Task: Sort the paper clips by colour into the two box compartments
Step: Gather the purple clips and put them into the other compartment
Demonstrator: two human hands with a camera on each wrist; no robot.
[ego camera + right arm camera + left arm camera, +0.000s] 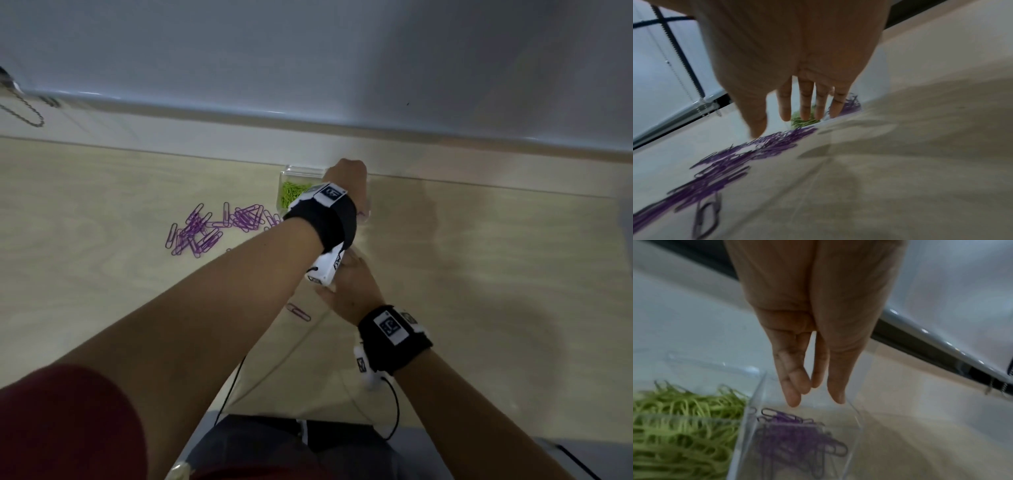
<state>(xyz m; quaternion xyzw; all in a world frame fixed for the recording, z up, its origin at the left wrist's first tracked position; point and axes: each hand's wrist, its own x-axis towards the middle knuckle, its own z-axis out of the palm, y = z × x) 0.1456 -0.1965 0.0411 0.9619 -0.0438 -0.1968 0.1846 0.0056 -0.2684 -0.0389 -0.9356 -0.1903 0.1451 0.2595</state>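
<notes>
A clear two-compartment box (287,173) stands at the back of the table. Its left compartment holds green paper clips (294,193) (680,426); its right one holds purple paper clips (797,434). My left hand (347,171) (815,400) hangs over the purple compartment, fingers straight and pointing down, holding nothing. A pile of loose purple clips (212,228) (731,160) lies left of the box. One purple clip (298,311) (707,214) lies apart, nearer me. My right hand (337,281) (781,125) hovers low with straight, empty fingers, partly under my left wrist.
A wall with a ledge (308,120) runs behind the box. A bead chain (24,109) hangs at the far left. Thin cables (236,380) trail over the table's front edge. Bare wood (496,274) spreads to the right.
</notes>
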